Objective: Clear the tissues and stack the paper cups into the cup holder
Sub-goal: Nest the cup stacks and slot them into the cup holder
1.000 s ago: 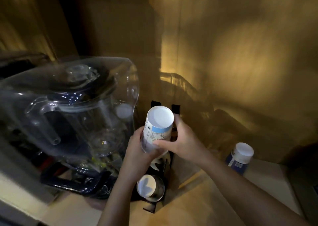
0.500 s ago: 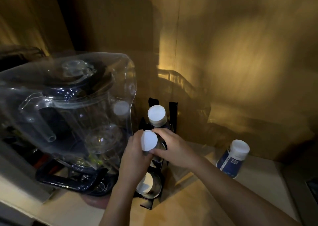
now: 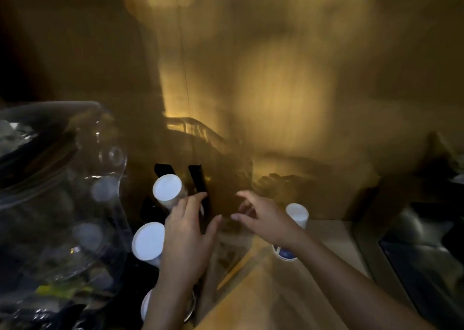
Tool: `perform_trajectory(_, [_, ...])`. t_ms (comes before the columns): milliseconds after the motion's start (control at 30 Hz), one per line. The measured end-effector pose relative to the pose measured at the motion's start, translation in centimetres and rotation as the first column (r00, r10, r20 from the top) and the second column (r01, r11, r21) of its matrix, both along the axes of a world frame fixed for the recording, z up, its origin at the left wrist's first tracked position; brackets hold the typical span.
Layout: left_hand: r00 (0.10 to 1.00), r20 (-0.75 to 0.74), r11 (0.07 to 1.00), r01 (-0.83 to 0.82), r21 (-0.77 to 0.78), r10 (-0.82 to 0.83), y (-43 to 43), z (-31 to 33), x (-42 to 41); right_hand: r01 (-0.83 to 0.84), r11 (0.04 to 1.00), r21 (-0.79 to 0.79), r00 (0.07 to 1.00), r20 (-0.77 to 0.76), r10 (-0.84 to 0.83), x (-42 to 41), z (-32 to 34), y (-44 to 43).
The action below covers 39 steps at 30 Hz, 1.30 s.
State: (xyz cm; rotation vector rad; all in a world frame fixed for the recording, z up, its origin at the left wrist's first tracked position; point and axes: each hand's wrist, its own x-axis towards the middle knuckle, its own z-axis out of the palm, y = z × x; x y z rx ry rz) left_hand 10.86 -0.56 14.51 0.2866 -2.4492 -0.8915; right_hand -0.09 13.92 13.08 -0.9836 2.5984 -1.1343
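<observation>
2 cups [image 3: 167, 190] beside left hand [image 3: 187, 239]

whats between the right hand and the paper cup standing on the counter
Nothing: in the head view the right hand overlaps the upside-down paper cup just behind it, so no gap shows. Whether they touch cannot be told; the hand is open and empty.

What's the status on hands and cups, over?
Left hand open by cup holder. Right hand open, empty. Loose paper cup behind right hand. Nothing blocking.

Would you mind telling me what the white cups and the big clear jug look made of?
White upside-down cups: apparently matte paper, with flat, dull bases. Big clear jug: glossy, see-through, bright glints; plastic or glass, the blur leaves it open.
</observation>
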Motion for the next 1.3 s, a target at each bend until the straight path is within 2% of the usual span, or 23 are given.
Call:
perform_trajectory(133, [0.985, 0.014, 0.979, 0.171, 0.112, -0.174, 3.4, -2.0, -4.0, 0.17, 0.985, -0.014, 0.985, -0.006, -0.17, -1.8, -1.4, 4.2])
perform_trajectory(233, [0.969, 0.019, 0.946, 0.237, 0.223, -0.247, 5.6, -4.7, -6.9, 0.291, 0.956, -0.025, 0.956, -0.027, -0.291, -3.1, -2.7, 7.0])
perform_trajectory(333, [0.949, 0.107, 0.925, 0.258, 0.279, -0.297, 7.6, -7.7, -9.8, 0.363, 0.932, -0.013, 0.931, -0.016, -0.364, -4.5, -4.0, 9.1])
perform_trajectory(467, [0.881, 0.224, 0.879, 0.327, 0.346, -0.416, 9.6, -11.0, -13.3, 0.428, 0.899, 0.09, 0.899, 0.057, -0.434, -6.8, -6.1, 10.5])
perform_trajectory(667, [0.819, 0.309, 0.842, 0.338, 0.421, -0.483, 11.4, -14.2, -16.6, 0.434, 0.9, 0.03, 0.848, 0.325, -0.419, -8.2, -9.8, 10.7])
perform_trajectory(833, [0.745, 0.425, 0.827, 0.298, 0.477, -0.514, 11.9, -16.6, -17.4, 0.418, 0.908, -0.031, 0.856, 0.349, -0.382, -7.8, -11.2, 10.7])
perform_trajectory(1000, [0.742, 0.488, 0.829, 0.16, 0.536, -0.46, 11.9, -18.9, -15.7, 0.427, 0.903, -0.046, 0.815, 0.453, -0.362, -6.3, -12.8, 10.8])
perform_trajectory(1133, [0.756, 0.453, 0.759, 0.087, 0.646, -0.473, 11.3, -19.5, -13.9, 0.397, 0.917, -0.023, 0.835, 0.423, -0.351, -5.2, -13.0, 10.3])
perform_trajectory(1300, [0.81, 0.332, 0.689, 0.118, 0.715, -0.483, 10.1, -19.1, -12.3, 0.357, 0.932, -0.068, 0.874, 0.377, -0.307, -4.3, -11.8, 9.5])
